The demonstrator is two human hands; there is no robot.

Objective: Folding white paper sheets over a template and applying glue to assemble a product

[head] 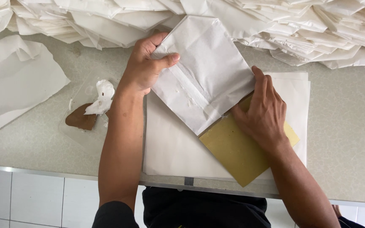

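Head view, looking straight down on a speckled grey worktable (343, 126) with a metal front edge. Our left hand (144, 67) grips the upper left corner of a folded white paper bag (203, 71), thumb on top and fingers curled under, clamped on the paper. The bag lies tilted, its lower corner pointing toward us, with a glued seam strip running across its face and a few small white flecks on it. Our right hand (265, 112) lies flat, fingers together and extended, pressing on a tan card board (237, 152) right at the bag's lower right edge; the fingertips touch the bag's border. We cannot tell whether the thumb pinches anything, as it is hidden under the hand. The tan board pokes out from under or inside the bag at an angle, one corner reaching toward the table's front edge. Both rest on a neat stack of flat white sheets (170, 147) directly in front of us. Along the far side of the table runs a deep heap of folded white paper pieces (300, 29), overlapping loosely. To the left, a clear plastic tray (83, 135) holds a brown smear of paste (81, 120) and a crumpled white wad (102, 97) lying partly on it. Further left, loose white sheets (13, 84) lie spread, one corner folded up. Below the table edge, white floor tiles (34, 198) show.
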